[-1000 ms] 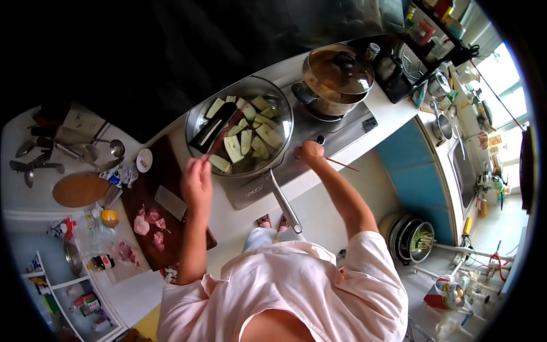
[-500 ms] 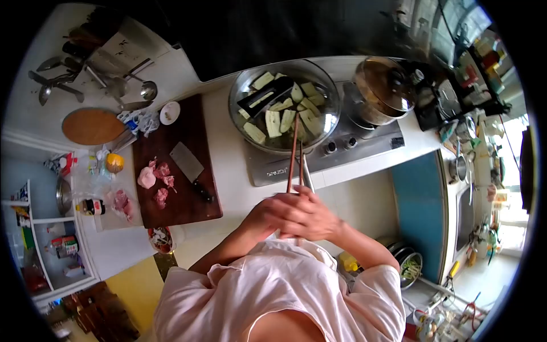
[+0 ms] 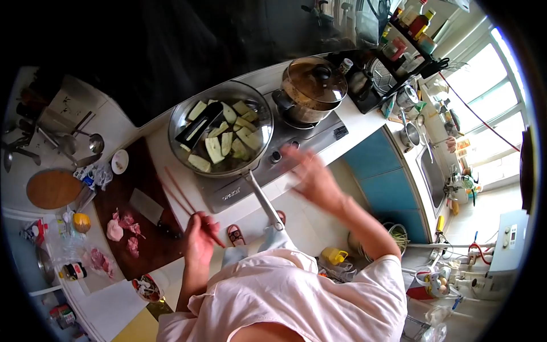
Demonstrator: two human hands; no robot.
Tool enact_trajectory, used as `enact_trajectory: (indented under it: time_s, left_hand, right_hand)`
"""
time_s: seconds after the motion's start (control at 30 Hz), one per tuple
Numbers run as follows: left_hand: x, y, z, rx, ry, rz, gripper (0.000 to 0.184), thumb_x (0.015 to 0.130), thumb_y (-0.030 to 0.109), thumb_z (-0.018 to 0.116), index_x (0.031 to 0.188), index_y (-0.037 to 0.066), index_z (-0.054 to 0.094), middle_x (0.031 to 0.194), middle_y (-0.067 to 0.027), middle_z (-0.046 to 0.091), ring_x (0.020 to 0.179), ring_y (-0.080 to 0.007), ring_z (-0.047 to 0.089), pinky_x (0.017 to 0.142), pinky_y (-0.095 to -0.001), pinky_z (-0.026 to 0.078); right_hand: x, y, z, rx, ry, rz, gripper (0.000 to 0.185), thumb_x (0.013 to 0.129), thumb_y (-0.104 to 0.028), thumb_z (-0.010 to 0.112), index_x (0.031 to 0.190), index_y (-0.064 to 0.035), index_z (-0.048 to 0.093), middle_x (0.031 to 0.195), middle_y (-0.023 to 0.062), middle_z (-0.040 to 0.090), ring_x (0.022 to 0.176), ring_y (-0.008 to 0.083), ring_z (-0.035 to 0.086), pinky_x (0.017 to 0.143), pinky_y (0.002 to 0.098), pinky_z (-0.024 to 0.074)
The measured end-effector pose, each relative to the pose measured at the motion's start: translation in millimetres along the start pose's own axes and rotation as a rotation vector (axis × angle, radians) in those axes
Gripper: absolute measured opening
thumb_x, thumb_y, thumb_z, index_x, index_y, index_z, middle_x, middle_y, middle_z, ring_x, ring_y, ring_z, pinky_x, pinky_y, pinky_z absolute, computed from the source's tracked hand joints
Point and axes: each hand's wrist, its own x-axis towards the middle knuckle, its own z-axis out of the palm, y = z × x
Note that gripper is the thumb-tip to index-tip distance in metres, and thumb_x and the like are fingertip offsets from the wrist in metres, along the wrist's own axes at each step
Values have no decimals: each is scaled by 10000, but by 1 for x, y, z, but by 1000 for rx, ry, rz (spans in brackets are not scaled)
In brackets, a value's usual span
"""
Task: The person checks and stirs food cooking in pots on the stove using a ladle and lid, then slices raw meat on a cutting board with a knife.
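The left hand (image 3: pixel 199 239) has its grip curled round two chopsticks (image 3: pixel 179 191), which slant up and left over the desk (image 3: pixel 364 117); the right hand (image 3: pixel 312 179), blurred, has its grip spread and holds nothing, near the knobs (image 3: pixel 276 156); left of the chopsticks, meat (image 3: pixel 115 229) and a cleaver (image 3: pixel 146 206) lie on a board (image 3: pixel 117 194); beyond the hands, the pan (image 3: pixel 263 131) sits on the stove (image 3: pixel 248 185), pale slices (image 3: pixel 214 149) and a long dark piece (image 3: pixel 199 124) inside; right of it stands a lidded pot (image 3: pixel 302 108).
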Motion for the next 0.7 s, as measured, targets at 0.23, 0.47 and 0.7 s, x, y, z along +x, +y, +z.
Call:
enact_trajectory:
  time_s: [0.23, 0.47, 0.7]
  left_hand:
    - [2, -34, 0, -66, 182, 223, 228, 970, 276, 512, 1035, 62, 557, 788, -34, 548, 702, -141, 478, 717, -297, 407]
    - [-1, -107, 58, -142, 235, 434, 235, 974, 254, 503, 1064, 41, 548, 822, -52, 543, 733, -145, 468, 742, -303, 411]
    - [-17, -146, 109, -46, 338, 594, 229, 989, 256, 471, 1064, 53, 544, 830, -36, 556, 749, -124, 495, 742, -307, 423]
  right_hand:
    - [65, 279, -42, -134, 382, 229, 398, 780, -145, 669, 1154, -53, 570, 1181, 142, 561, 1093, 335, 533, 910, 389, 457]
    - [147, 392, -27, -210, 234, 278, 426, 773, -229, 677, 1148, -50, 582, 1099, 178, 603, 1054, 353, 556, 889, 424, 446]
    - [172, 414, -40, -46, 56, 198, 290, 770, -230, 677, 990, -43, 639, 960, 205, 641, 932, 384, 601, 796, 440, 465]
